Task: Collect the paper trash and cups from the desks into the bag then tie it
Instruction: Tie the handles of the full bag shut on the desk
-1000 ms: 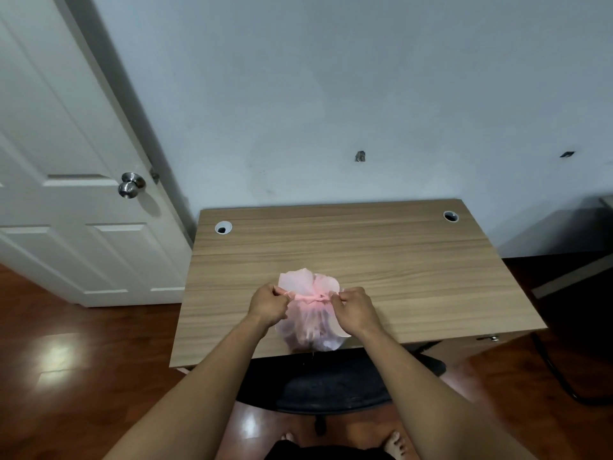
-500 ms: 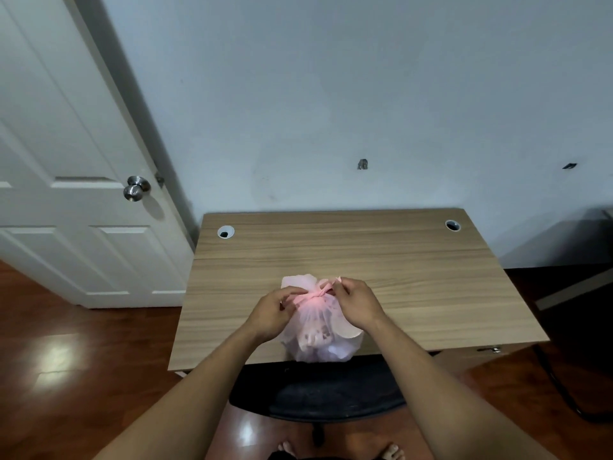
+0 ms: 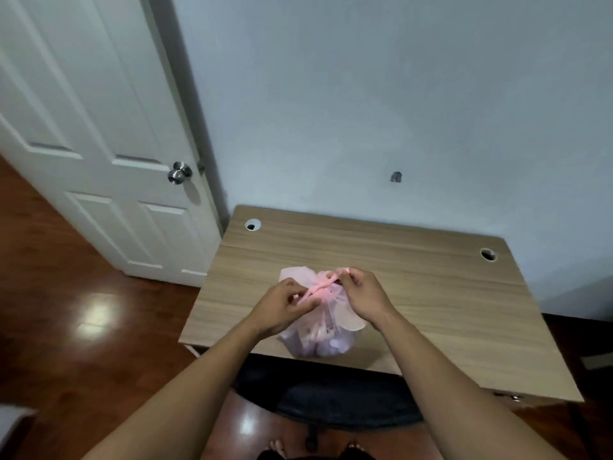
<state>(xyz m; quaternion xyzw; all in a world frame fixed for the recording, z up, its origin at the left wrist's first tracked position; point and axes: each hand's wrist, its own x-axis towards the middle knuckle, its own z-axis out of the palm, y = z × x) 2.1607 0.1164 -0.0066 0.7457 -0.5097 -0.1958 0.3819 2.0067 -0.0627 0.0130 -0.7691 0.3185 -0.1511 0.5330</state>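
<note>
A translucent pink plastic bag (image 3: 318, 340) stands on the near edge of the wooden desk (image 3: 431, 293), bulging with pale crumpled contents. Its neck is gathered into twisted pink handles (image 3: 323, 287) that cross above it. My left hand (image 3: 282, 305) pinches the left end of the handles. My right hand (image 3: 363, 293) pinches the right end, which sticks up past my fingers. Both hands sit right over the bag's top and hide part of the knot.
A black office chair (image 3: 331, 396) is tucked under the desk's front edge, just before my feet. A white door with a metal knob (image 3: 179, 172) stands at the left. Two cable holes (image 3: 252, 224) sit in the desk's back corners. The floor is glossy dark wood.
My hands have shifted from pulling the handles apart sideways to crossing them over the bag's neck. My head has tilted, so the desk now looks slanted.
</note>
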